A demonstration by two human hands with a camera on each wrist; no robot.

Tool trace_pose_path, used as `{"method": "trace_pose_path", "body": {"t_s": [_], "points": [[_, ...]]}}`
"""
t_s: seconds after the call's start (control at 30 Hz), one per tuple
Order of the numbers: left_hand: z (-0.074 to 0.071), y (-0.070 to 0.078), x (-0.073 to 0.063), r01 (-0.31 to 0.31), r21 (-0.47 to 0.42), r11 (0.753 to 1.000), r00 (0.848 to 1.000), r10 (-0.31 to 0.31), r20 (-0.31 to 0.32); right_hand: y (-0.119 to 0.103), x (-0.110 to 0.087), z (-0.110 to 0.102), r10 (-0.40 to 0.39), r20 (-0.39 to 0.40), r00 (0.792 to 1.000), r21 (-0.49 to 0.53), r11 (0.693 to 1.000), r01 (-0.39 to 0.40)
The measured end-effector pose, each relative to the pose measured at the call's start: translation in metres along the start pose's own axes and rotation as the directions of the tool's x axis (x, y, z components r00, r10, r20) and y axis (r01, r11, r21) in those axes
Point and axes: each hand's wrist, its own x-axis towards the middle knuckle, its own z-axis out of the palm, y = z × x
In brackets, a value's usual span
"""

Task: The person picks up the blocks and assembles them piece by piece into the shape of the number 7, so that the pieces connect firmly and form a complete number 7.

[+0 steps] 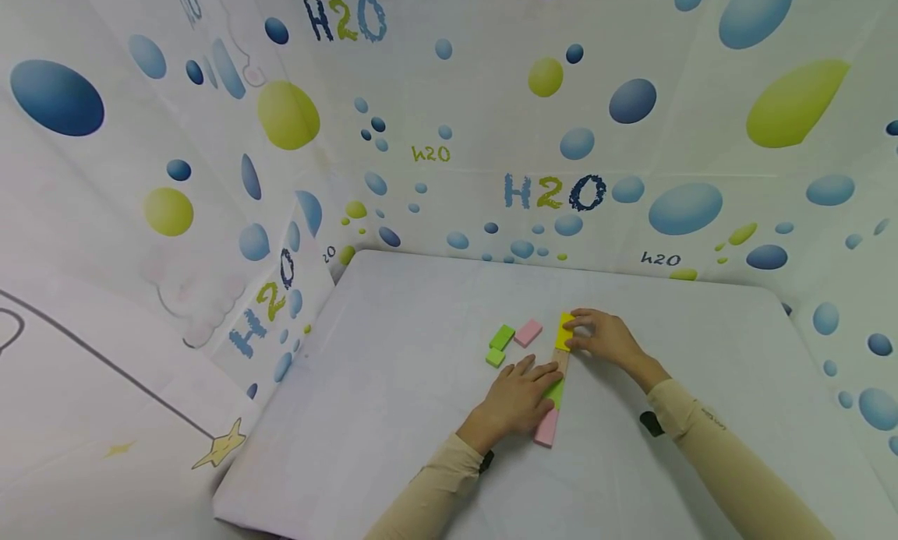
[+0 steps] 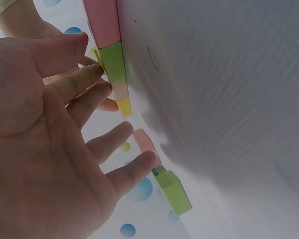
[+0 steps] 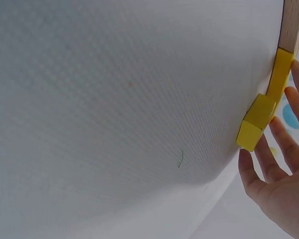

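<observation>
A straight row of flat blocks runs away from me: a pink block (image 1: pixel 546 430) nearest, then a green block (image 2: pixel 113 60), a plain wooden block (image 3: pixel 292 25) and a yellow block (image 3: pixel 280 72) at the far end. My left hand (image 1: pixel 515 397) lies at the row's left side, fingers extended, fingertips on the green and wooden part. My right hand (image 1: pixel 606 339) is at the yellow end, its fingers loosely extended and fingertips touching the yellow. In the right wrist view a short yellow block (image 3: pixel 256 122) sits against the yellow one, close by those fingertips; my hand hides it from the head camera.
Left of the row's far end lie a loose pink block (image 1: pixel 528 333), a green block (image 1: pixel 502 337) and a smaller green block (image 1: pixel 495 358). The white tabletop (image 1: pixel 393 353) meets a patterned cloth wall (image 1: pixel 463 189) at its back edge.
</observation>
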Motion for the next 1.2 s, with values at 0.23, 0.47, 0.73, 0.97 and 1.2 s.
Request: {"method": "trace_pose_path", "body": {"t_s": [0.23,0.47,0.73,0.97,1.2], "points": [[0.0,0.0,0.0,0.007,-0.007,1.0,1.0,-0.007,-0.001,-0.002,-0.003,0.0,-0.027,-0.008,1.0,-0.003,1.0,0.027],[0.001,-0.001,0.001,0.012,-0.007,1.0,1.0,-0.012,-0.013,-0.005,-0.005,0.0,-0.032,-0.012,0.999,0.009,0.999,0.032],[0.003,-0.003,0.001,0.02,-0.003,1.0,1.0,-0.02,-0.015,-0.007,-0.01,0.002,-0.027,-0.003,1.0,-0.008,1.0,0.027],[0.004,-0.003,0.001,0.027,-0.018,0.999,1.0,-0.027,-0.013,-0.01,-0.013,0.003,-0.04,-0.005,0.999,-0.002,0.999,0.04],[0.003,-0.002,0.001,0.025,-0.021,0.999,1.0,-0.025,-0.007,-0.011,-0.016,0.004,-0.047,0.001,0.999,-0.017,0.999,0.047]]}}
